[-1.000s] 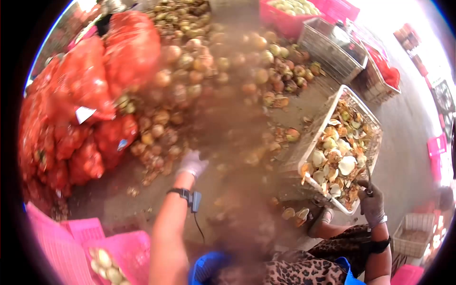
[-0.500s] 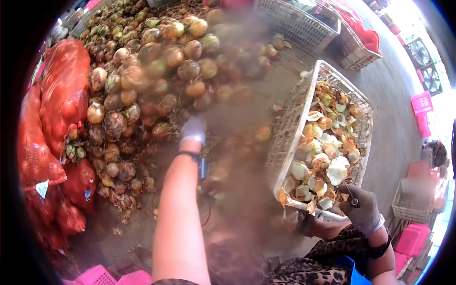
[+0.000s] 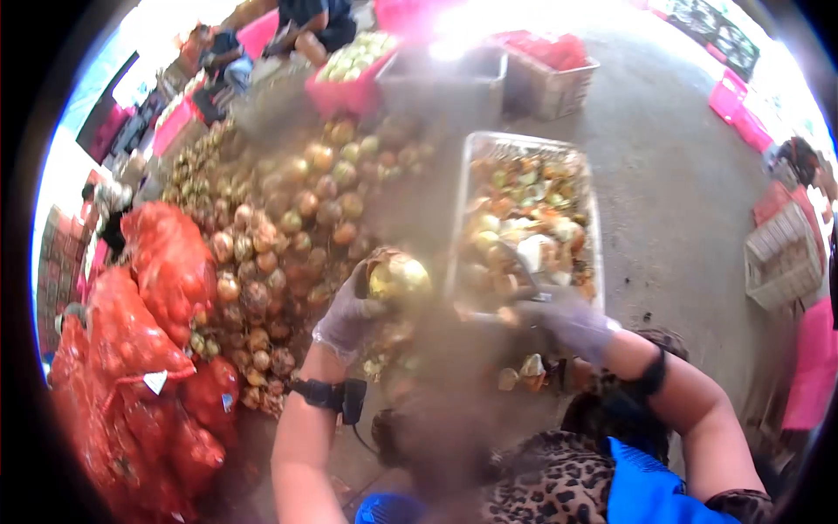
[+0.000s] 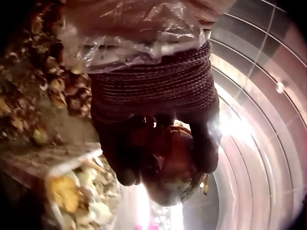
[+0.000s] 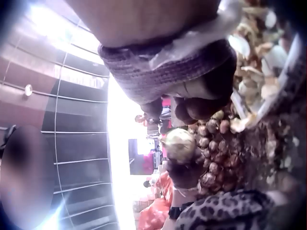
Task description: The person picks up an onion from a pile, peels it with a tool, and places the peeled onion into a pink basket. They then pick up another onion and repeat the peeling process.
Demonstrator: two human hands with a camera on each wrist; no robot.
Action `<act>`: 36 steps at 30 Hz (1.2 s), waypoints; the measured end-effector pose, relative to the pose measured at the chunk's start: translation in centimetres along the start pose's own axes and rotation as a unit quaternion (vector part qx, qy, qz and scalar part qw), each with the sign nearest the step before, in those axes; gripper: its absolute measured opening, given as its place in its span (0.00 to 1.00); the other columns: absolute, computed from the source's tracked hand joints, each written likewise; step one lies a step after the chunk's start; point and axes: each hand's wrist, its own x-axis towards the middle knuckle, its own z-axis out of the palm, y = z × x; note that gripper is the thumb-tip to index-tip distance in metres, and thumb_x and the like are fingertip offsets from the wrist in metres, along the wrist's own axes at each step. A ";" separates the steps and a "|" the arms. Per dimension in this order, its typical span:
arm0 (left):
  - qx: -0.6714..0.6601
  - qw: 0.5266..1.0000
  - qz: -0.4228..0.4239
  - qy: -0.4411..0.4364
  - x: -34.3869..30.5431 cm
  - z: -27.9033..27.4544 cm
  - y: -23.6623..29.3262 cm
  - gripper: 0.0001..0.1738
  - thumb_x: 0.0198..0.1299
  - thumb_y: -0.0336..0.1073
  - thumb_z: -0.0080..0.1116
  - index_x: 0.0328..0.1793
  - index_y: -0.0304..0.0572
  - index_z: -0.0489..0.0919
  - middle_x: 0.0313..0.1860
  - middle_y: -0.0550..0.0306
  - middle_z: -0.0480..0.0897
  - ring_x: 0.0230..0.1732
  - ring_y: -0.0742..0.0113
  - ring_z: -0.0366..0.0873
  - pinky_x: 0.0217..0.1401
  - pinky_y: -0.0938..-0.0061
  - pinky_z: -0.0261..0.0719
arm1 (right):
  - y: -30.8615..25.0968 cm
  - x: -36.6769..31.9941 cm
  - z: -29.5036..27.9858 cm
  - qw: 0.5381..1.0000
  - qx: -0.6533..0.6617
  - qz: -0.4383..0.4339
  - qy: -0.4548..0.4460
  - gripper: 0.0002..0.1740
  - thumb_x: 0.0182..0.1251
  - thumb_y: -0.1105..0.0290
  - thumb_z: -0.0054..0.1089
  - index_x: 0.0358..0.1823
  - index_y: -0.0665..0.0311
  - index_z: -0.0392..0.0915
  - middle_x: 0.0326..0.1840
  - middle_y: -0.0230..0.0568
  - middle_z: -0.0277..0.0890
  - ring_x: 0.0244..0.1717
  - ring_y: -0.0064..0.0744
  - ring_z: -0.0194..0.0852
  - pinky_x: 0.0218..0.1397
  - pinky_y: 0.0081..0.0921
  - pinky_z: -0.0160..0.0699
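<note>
My gloved left hand [image 3: 349, 314] grips a pale, partly peeled onion [image 3: 397, 278] in front of the body. In the left wrist view, fingers [image 4: 206, 148] curl round the sides of the onion [image 4: 170, 177]. My gloved right hand [image 3: 572, 323] holds a thin dark tool [image 3: 528, 278] with a curved part, over the near end of a white crate [image 3: 524, 140]; its exact kind I cannot tell. Onion skins and pale scraps [image 3: 537, 249] fill that crate. The right wrist view shows the onion [image 5: 180, 143] held up beyond the curled right fingers [image 5: 196, 109].
A large heap of unpeeled onions [image 3: 323, 210] covers the floor ahead. Red mesh sacks [image 3: 144, 367] stand at left. Behind are a pink crate [image 3: 327, 100] of peeled onions, a grey crate [image 3: 441, 94] and a seated person [image 3: 310, 22]. A brown smear blurs the head view's middle.
The left hand reached into the onion heap and has come back holding an onion. The right hand has moved left and forward with its tool. The head view has tilted up.
</note>
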 end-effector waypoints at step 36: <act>0.029 0.969 0.160 0.184 4.1 14.9 -1.8 0.46 0.38 0.27 0.69 0.68 0.44 0.62 0.51 0.57 0.74 0.49 0.62 0.76 0.54 0.69 0.81 | 1.3 1.6 -2.8 0.721 -0.474 -0.496 0.093 0.12 0.54 0.59 0.56 0.29 0.59 0.80 0.30 0.39 0.74 0.31 0.35 0.76 0.26 0.27 0.77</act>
